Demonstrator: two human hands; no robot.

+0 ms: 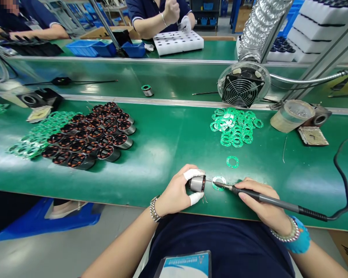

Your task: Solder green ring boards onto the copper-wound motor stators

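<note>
At the table's near edge, the left hand (176, 191) pinches a small motor stator (197, 183) while the right hand (263, 202) grips a soldering iron (266, 199), tip on a green ring board (219, 182). Any slip of the tip could burn the 2 taped fingers (193, 174) or scorch the thin wires.

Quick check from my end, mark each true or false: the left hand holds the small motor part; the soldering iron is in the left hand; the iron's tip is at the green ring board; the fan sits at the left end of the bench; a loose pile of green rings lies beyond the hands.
1. The left hand holds the small motor part. True.
2. The soldering iron is in the left hand. False: the right hand holds it.
3. The iron's tip is at the green ring board. True.
4. The fan sits at the left end of the bench. False: it stands to the right, beyond the hands.
5. A loose pile of green rings lies beyond the hands. True.
</note>
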